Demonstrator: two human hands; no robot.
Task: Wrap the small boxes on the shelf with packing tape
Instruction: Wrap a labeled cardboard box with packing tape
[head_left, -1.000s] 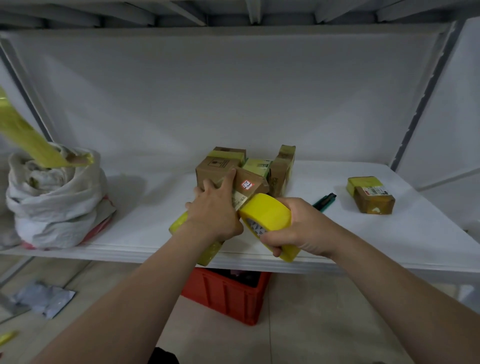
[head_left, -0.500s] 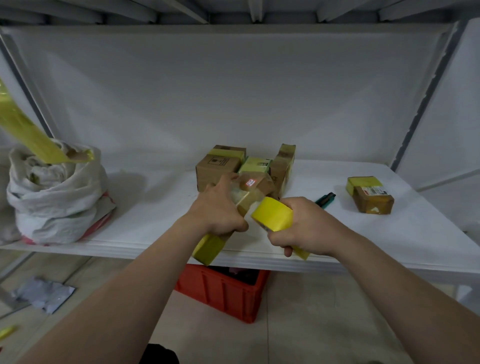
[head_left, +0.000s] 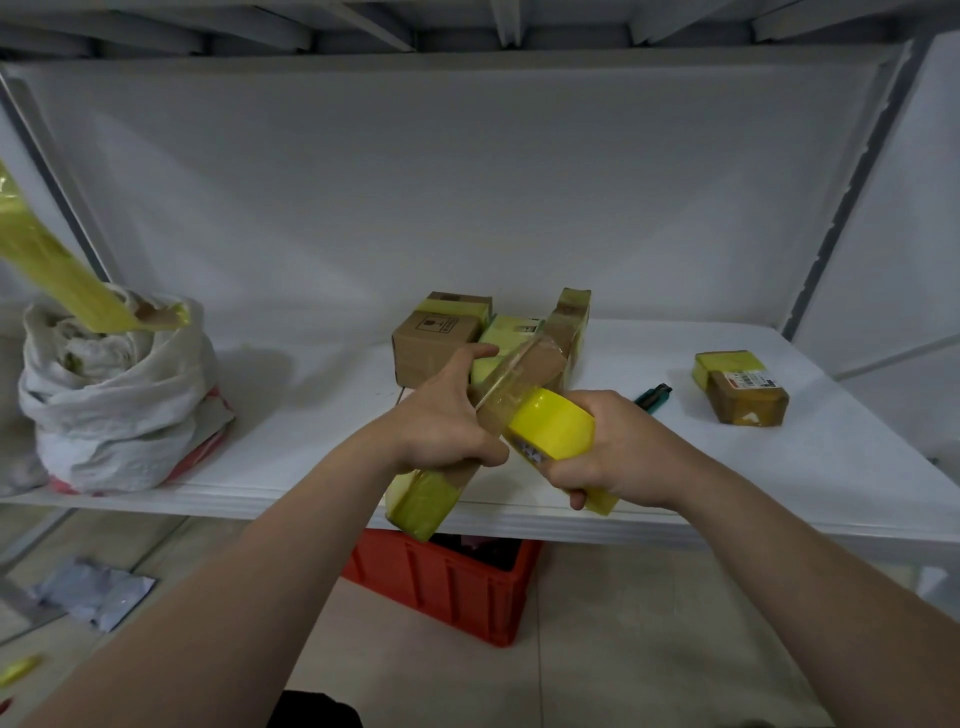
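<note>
While the left hand (head_left: 447, 421) grips a box (head_left: 540, 364), the right hand (head_left: 618, 452) clutches the tape roll (head_left: 553, 423) (mid-wrap, seemingly); next, tape must be drawn around the box.

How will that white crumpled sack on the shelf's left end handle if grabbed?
Probably floppy: the white crumpled sack sags in soft folds. Bulging sides suggest some weight. Slumped wide on the white shelf, it likely won't roll.
</note>
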